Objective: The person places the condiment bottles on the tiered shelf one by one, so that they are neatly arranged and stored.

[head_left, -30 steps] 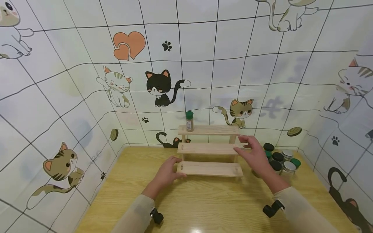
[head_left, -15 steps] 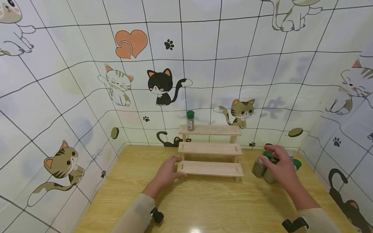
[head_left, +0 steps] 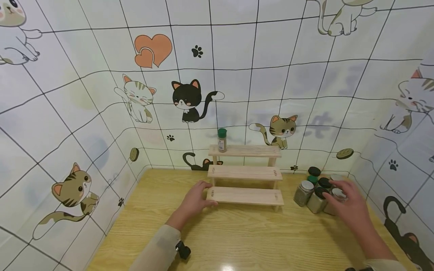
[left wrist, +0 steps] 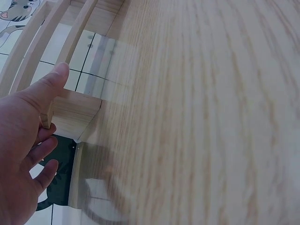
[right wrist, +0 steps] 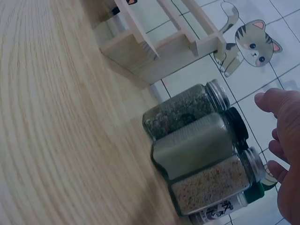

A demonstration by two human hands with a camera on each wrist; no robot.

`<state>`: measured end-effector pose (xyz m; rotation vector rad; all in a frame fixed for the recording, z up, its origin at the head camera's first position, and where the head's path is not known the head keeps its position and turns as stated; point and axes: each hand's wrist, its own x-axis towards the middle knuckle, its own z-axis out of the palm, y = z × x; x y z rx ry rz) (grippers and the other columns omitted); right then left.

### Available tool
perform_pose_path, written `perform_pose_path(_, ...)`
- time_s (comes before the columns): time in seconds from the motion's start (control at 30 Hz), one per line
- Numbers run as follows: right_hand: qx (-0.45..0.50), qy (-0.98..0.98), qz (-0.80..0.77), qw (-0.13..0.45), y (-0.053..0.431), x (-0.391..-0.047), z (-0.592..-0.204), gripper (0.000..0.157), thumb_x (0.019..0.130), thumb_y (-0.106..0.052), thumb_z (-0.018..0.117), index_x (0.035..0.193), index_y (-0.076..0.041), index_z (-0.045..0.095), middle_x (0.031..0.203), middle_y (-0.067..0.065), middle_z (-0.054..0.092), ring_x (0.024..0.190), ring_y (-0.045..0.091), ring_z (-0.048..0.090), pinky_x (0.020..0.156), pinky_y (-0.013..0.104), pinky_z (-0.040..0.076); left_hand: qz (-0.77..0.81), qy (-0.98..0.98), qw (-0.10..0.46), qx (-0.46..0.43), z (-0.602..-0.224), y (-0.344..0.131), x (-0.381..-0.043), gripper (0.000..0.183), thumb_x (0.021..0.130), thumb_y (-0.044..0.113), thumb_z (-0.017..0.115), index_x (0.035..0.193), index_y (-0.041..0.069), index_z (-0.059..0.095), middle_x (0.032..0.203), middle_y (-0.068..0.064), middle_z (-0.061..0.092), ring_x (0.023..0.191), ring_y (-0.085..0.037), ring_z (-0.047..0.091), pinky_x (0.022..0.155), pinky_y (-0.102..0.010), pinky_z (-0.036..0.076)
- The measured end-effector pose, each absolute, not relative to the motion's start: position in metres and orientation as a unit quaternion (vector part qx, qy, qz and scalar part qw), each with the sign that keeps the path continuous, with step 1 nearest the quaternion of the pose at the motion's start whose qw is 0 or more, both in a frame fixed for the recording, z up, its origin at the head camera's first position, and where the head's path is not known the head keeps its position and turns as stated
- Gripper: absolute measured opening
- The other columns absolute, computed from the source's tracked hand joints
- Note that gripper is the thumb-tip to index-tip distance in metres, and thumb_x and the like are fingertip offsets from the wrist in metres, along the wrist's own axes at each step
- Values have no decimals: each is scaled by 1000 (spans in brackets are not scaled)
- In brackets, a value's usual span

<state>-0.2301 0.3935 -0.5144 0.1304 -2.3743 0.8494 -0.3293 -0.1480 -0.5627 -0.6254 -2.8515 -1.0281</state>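
Note:
A three-tier wooden spice rack stands at the back of the table. My left hand grips the left end of its lowest step, with the thumb on the front edge and fingers behind. A green-capped spice jar stands upright at the left of the top step. My right hand hovers over a cluster of glass spice jars right of the rack, its fingers curved and holding nothing. Among them are a silver-lidded jar of dark herbs, a black-lidded jar and a silver-lidded jar of tan grains.
The wood-grain table extends in front of the rack. A white wall covering with printed cats and grid lines rises behind and at both sides. More jars with black and green lids stand at the back of the cluster.
My right hand has left the rack's right side and moved right, over the jars, then farther toward the right of the cluster. My left hand has stayed on the rack.

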Motion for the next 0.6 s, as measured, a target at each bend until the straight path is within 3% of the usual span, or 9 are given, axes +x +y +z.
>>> perform_pose_path(0.1,17,-904,315,289,398,-225,-517,49,96,-9,87,141,-1,69,144,24,57,119,37,54,86,24,38,-332,-921,25,-203,-562,-148,-329,79,88,49,93,149,8,64,144,-7,63,140,-33,59,118,-53,49)
perform_pose_path(0.17,2,-905,319,282,400,-223,-519,47,99,-10,84,142,0,68,145,24,56,120,41,53,87,31,39,-333,-921,26,-202,-562,-148,-329,78,88,48,94,149,9,64,144,-7,63,140,-32,59,118,-53,49)
perform_pose_path(0.23,-8,-904,322,280,402,-221,-522,45,101,-11,82,142,-1,68,145,23,57,121,39,52,89,30,39,-334,-920,26,-202,-561,-148,-328,78,88,48,94,149,9,64,144,-7,63,140,-33,59,118,-53,49)
perform_pose_path(0.4,-17,-900,322,292,408,-219,-529,42,100,-8,82,139,1,70,138,20,60,118,29,49,86,12,32,-333,-921,22,-200,-559,-147,-326,77,88,47,93,149,9,64,144,-7,62,140,-34,59,117,-54,49)
perform_pose_path(0.6,-38,-904,327,273,413,-220,-537,48,102,-11,80,143,9,63,140,31,53,120,44,52,81,15,34,-334,-920,23,-202,-558,-147,-324,77,89,46,93,149,9,64,144,-7,62,139,-33,60,116,-54,50)
